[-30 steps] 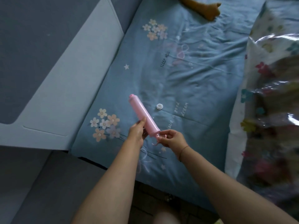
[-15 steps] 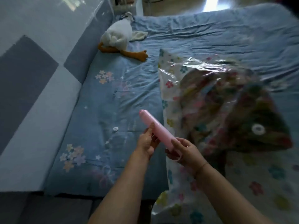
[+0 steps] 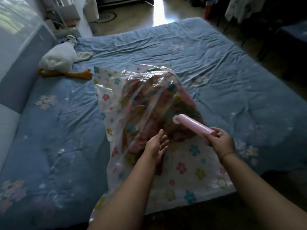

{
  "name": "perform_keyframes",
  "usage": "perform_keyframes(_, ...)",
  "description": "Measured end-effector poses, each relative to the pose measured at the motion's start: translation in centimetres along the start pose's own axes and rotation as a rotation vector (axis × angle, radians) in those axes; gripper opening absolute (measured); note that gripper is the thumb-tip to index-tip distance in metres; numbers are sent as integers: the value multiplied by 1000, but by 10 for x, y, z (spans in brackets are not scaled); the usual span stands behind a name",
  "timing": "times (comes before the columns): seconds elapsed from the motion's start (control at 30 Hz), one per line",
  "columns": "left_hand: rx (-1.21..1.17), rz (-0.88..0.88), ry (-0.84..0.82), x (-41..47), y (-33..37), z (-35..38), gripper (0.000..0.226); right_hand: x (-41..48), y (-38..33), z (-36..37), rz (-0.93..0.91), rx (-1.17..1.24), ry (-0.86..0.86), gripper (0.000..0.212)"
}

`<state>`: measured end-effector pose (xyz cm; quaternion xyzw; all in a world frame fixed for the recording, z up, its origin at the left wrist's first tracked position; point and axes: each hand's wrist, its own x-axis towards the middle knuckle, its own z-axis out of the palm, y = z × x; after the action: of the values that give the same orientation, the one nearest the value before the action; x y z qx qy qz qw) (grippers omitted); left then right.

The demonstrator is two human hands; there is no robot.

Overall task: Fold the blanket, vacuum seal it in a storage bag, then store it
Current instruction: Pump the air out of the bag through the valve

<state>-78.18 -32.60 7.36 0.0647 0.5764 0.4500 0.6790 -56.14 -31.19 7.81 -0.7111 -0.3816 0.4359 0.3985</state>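
Blanket already inside flower-printed clear plastic storage bag (image 3: 191, 165), right hand (image 3: 219, 141) clutching pink cylindrical hand pump (image 3: 194, 125) seemingly at round white valve (image 3: 175, 120), left hand (image 3: 156, 146) spread empty; suction, storing remain.

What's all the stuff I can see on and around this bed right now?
storage bag: one, clear with coloured flowers, middle of the bed
blanket: one, multicoloured, inside the bag
valve: one, white, on top of the bag
pump: one, pink tube, tip at the valve
cap: one, white, on the sheet left of the bag
plush duck: one, white with orange feet, far left
bed sheet: one, blue with flowers
left hand: open, over the bag
right hand: gripping the pump's near end
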Motion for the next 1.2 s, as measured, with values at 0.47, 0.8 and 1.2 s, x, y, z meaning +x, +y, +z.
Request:
perform_keyframes(0.47, 162, -61, 45, 79, 30, 19, 45, 24, -17, 35, -43, -409, 67, 46)
perform_keyframes(0.8, 178, -345, -82, 133, 29, 58, 58, 27, -59, 68, -74, -753, 80, 47)
perform_keyframes(1.2, -233, -575, -252, 151, 13, 84, 64, 30, -76, 69, -203, -739, 22, 51)
